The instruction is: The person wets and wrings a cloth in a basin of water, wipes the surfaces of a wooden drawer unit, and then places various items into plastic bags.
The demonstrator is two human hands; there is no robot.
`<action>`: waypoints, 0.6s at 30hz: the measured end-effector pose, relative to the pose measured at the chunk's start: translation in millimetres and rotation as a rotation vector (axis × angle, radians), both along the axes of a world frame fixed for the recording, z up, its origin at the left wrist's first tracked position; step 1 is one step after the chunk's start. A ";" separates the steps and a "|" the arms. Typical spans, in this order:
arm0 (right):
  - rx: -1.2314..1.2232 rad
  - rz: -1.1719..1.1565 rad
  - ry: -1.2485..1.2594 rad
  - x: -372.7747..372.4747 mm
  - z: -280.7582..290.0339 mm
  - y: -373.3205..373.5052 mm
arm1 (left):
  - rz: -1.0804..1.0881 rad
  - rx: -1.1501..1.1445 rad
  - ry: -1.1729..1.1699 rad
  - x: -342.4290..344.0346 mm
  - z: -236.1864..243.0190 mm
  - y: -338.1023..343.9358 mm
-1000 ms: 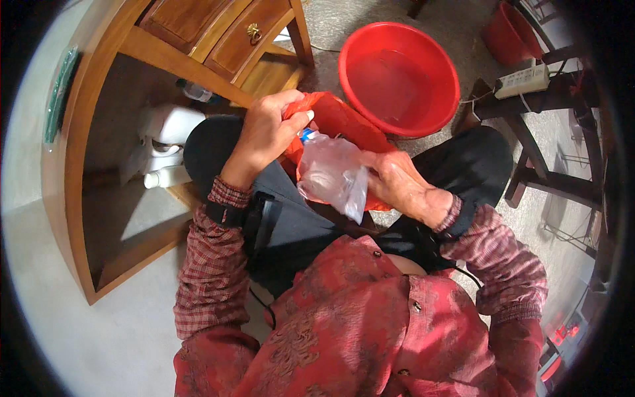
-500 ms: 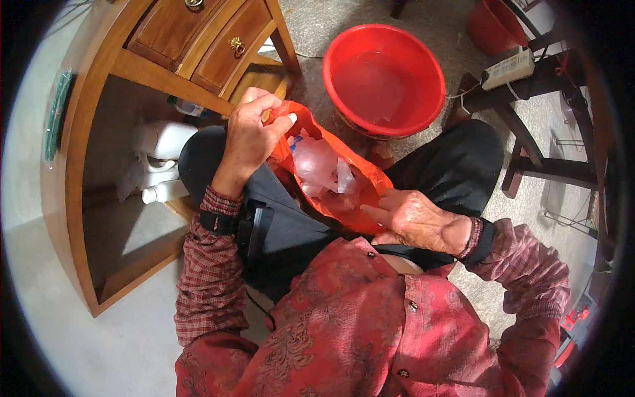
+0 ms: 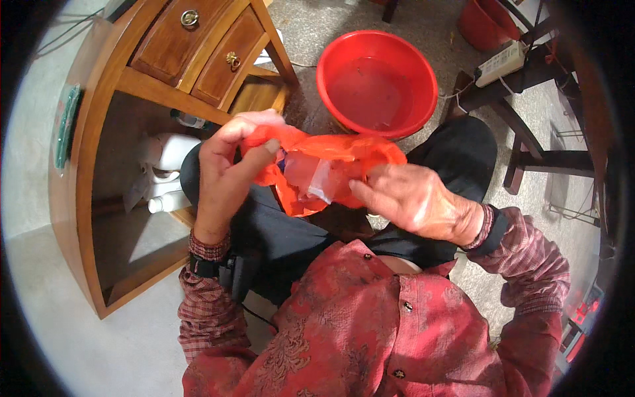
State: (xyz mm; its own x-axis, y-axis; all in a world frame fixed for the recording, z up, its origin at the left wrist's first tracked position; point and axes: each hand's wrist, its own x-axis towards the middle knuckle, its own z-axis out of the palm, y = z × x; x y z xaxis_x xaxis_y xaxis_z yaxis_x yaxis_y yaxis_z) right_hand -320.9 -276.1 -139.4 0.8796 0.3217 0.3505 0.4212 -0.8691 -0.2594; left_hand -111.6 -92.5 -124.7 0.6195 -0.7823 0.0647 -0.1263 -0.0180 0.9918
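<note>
Between my knees hangs an orange-red plastic bag (image 3: 291, 195), its mouth spread toward me. My left hand (image 3: 228, 165) grips the bag's left edge between thumb and fingers. At the other end, my right hand (image 3: 420, 202) pinches the right edge, thumb on the inner side. Inside lies crumpled clear plastic (image 3: 307, 175) with a small white-edged piece and a bit of blue. What is under that plastic is hidden. Just beyond the bag stands a red basin (image 3: 433, 99) holding cloudy liquid.
A wooden cabinet (image 3: 126, 79) with drawers stands close on the left, white bottles (image 3: 175, 152) on its open shelf. To the right are a dark wooden chair (image 3: 529, 142) and a white power strip (image 3: 501, 64). Another red tub (image 3: 486, 26) sits at the far right.
Both hands have raised the bag and shifted it slightly left. Its mouth, slanting before, now stretches nearly level between them, and its far rim has folded over.
</note>
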 end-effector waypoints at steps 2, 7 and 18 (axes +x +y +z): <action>0.056 -0.076 -0.058 10.3 -0.2 -6.9 | -0.157 0.001 -0.067 -8.1 7.8 -6.7; 0.068 -0.105 -0.192 21.4 11.0 -14.4 | -0.344 -0.029 0.273 -26.0 13.4 -28.0; 0.255 -0.282 -0.276 16.9 29.5 -30.8 | -0.512 0.184 -0.054 -38.8 4.3 -33.3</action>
State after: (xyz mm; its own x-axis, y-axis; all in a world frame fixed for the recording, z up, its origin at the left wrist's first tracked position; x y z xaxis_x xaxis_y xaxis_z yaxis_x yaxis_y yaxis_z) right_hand -304.0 -306.9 -110.0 0.7829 -0.0431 0.6207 0.2614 -0.8825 -0.3910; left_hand -150.4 -125.8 -120.4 0.1556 -0.9846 -0.0801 -0.2152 -0.1130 0.9700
